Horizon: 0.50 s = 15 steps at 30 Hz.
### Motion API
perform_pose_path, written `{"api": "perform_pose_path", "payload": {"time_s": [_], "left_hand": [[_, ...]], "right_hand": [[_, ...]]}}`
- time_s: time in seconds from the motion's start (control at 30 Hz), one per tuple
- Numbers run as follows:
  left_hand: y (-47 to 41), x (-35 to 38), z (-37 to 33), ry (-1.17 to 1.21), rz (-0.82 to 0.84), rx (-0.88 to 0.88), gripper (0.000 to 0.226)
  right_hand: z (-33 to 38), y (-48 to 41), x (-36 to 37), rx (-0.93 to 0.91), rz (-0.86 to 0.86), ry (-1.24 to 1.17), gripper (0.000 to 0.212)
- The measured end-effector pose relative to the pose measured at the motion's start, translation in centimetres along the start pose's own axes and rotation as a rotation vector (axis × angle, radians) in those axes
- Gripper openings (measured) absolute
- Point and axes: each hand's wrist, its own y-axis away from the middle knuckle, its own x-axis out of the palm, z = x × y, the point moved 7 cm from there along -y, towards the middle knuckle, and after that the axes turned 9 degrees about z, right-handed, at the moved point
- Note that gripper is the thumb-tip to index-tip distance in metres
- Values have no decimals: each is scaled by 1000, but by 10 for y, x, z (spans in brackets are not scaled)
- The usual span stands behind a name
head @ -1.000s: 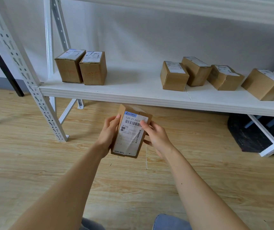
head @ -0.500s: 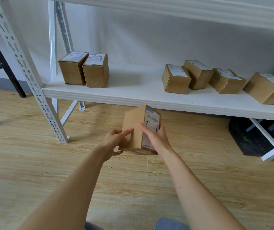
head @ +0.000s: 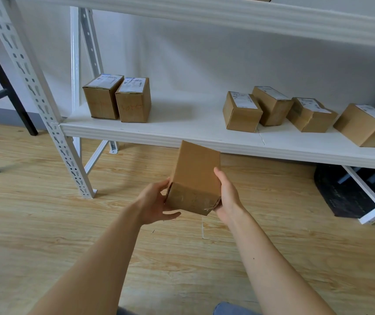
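Observation:
A small brown cardboard box is held in the air in front of the low white shelf, between both hands. My left hand cups its lower left edge with the thumb stretched out underneath. Against the box's right side my right hand grips, thumb lying along the face. Plain cardboard faces me; its shipping label is out of sight.
Two labelled boxes stand together at the shelf's left end. Several more boxes lie along its right part. A white perforated upright stands at left; an upper shelf board runs overhead. Wooden floor below.
The box has been turned in my hands: its white label faced me, then swung to the right side, and now only plain cardboard shows. The view has also moved nearer the shelf.

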Motion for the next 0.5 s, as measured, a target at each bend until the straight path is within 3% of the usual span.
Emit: {"api": "perform_pose_path", "payload": {"time_s": [0.1,0.17,0.37,0.5], "left_hand": [[-1,-1,-2,25,45,1,42],[-1,0,-2,-26,43,2,45],[-7,1,1,14,18,0,56],[-5,3,1,-63,38,4,48]], "right_hand": [[3,4,-8,-40,-58,42,33],[4,3,-11,-82,-67,123,36],[7,6,0,-99,-4,272,62],[2,5,7,-2,71,258,88]]}}
